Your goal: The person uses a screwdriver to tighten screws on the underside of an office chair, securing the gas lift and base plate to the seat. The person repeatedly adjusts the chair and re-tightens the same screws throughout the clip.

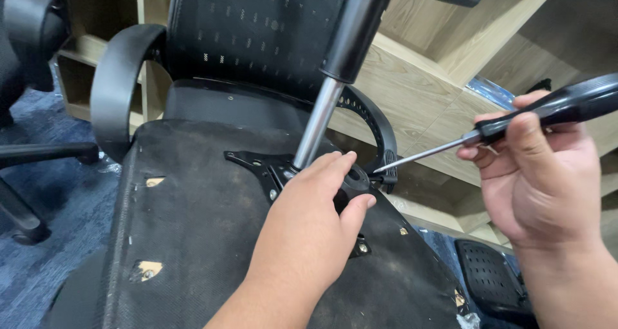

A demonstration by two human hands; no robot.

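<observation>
The left hand (309, 229) lies fingers spread and flat on the black mechanism plate (257, 163) bolted to the upturned underside of the chair seat (193, 239), just beside the foot of the gas-lift column (322, 116), which rises tilted up and to the right. The right hand (541, 174) is closed around the black handle of a screwdriver (489, 132), whose long axis slants down and left, its tip close by the left fingertips near the seat's far right edge; the left hand is nearer the plate
</observation>
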